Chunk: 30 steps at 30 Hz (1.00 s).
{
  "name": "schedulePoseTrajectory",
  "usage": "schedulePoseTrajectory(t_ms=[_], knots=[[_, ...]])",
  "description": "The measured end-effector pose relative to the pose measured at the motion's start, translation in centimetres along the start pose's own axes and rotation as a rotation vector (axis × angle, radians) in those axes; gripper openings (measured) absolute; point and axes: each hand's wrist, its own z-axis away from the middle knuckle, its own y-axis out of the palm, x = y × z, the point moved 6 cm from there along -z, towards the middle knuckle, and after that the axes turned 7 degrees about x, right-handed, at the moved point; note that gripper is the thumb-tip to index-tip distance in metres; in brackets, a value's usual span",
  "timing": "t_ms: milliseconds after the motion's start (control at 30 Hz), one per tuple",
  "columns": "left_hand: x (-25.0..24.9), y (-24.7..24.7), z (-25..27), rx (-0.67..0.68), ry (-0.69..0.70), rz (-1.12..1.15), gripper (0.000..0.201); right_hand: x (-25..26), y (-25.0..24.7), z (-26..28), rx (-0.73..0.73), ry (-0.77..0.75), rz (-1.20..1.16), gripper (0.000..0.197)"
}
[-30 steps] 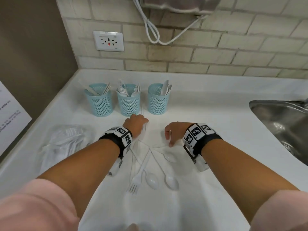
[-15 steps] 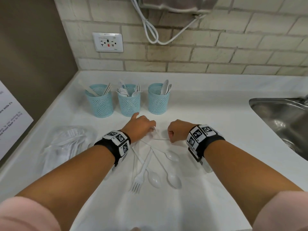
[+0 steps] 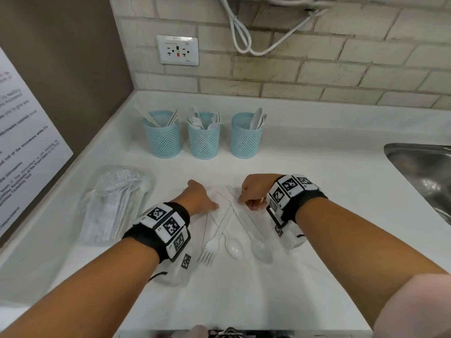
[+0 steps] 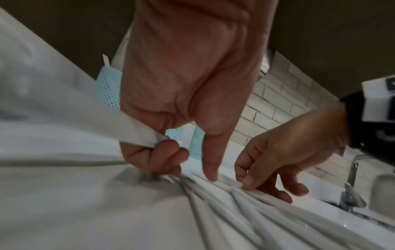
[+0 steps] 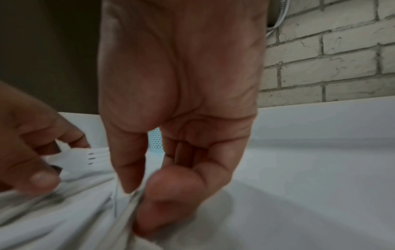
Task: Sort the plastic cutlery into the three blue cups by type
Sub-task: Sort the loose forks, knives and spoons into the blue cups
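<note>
Three blue mesh cups stand in a row at the back: the left cup (image 3: 162, 136) with knives, the middle cup (image 3: 203, 137) with forks, the right cup (image 3: 246, 135) with spoons. Loose white cutlery lies fanned out in front of me: a fork (image 3: 210, 250) and two spoons (image 3: 234, 247) (image 3: 262, 252). My left hand (image 3: 202, 198) grips a white fork (image 5: 85, 158) in its curled fingers, and its index finger points down onto the handles. My right hand (image 3: 251, 193) pinches one thin white handle (image 5: 132, 196) between thumb and forefinger; I cannot tell which type it is.
A clear plastic bag (image 3: 117, 201) of wrapped cutlery lies at the left of the white counter (image 3: 317, 167). A steel sink (image 3: 427, 172) opens at the right. A wall socket (image 3: 177, 50) and a hanging white cable (image 3: 241, 37) are on the brick wall behind.
Both hands have drawn back from the cups to the handle ends of the loose pile. The right hand's fingers went from spread on the counter to pinching a handle.
</note>
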Motion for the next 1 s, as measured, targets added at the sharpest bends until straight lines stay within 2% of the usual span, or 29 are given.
schedulePoseTrajectory(t_ms=[100, 167, 233, 333, 467, 667, 800, 867, 933, 1000], knots=[[0.6, 0.3, 0.4, -0.022, -0.026, -0.023, 0.102, 0.3, -0.2, 0.3, 0.061, 0.023, 0.08, 0.047], [0.3, 0.6, 0.6, -0.05, -0.011, -0.047, 0.087, 0.5, 0.0, 0.0, 0.057, 0.046, 0.215, 0.052], [0.0, 0.8, 0.8, -0.087, 0.012, -0.062, 0.07, 0.9, 0.4, -0.3, 0.028, 0.046, 0.304, 0.05], [-0.3, 0.9, 0.8, -0.119, 0.006, -0.05, 0.053, 1.8, 0.8, -0.3, 0.003, 0.003, 0.255, 0.038], [0.0, 0.5, 0.5, -0.137, -0.028, 0.031, 0.034, 2.5, 0.7, -0.5, -0.052, 0.016, 0.202, 0.036], [-0.2, -0.6, 0.3, -0.25, -0.011, 0.096, 0.026, 3.2, 0.5, -1.4, -0.214, 0.035, 0.1, 0.033], [0.3, -1.7, 0.0, -0.3, -0.018, 0.129, 0.024, 3.1, 0.5, -1.8, -0.246, 0.036, -0.016, 0.037], [0.7, -2.2, -0.3, -0.325, -0.029, 0.153, 0.03, 2.8, 0.3, -1.8, -0.27, 0.038, -0.087, 0.037], [1.0, -2.6, -0.5, -0.36, -0.018, 0.164, 0.021, 2.5, 0.1, -2.0, -0.293, 0.045, -0.147, 0.037], [1.5, -2.7, -0.8, -0.375, -0.015, 0.173, 0.026, 2.2, 0.1, -2.1, -0.277, 0.042, -0.216, 0.038]])
